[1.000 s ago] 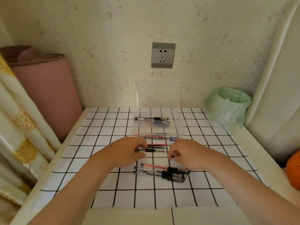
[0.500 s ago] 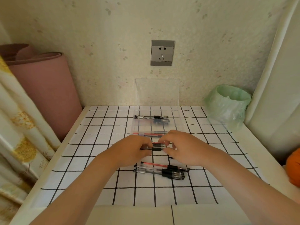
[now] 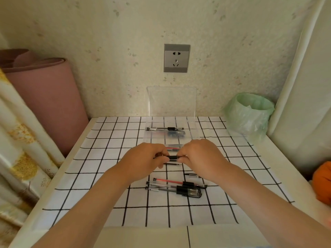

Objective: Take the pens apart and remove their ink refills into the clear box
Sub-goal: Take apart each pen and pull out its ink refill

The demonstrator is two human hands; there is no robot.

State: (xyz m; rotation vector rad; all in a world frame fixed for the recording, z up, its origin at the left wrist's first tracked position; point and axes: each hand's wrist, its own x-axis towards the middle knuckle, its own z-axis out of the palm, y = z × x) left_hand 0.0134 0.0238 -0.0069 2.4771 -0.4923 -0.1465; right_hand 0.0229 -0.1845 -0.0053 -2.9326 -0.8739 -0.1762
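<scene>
A: Where is the pen point(image 3: 172, 157) relative to the hands?

B: Between them. The left hand point(image 3: 145, 158) pinches one end and the right hand point(image 3: 198, 156) pinches the other, holding it level above the checked cloth point(image 3: 107, 176).

A: Room around it?

B: The clear box point(image 3: 192, 129) sits just behind the knuckles, its lid point(image 3: 171, 101) upright against the wall. The loose pens point(image 3: 175, 187) lie nearer the body. The cloth runs wide on both sides.

A: Its look?

B: Slim, with a black grip. Fingers hide the rest.
</scene>
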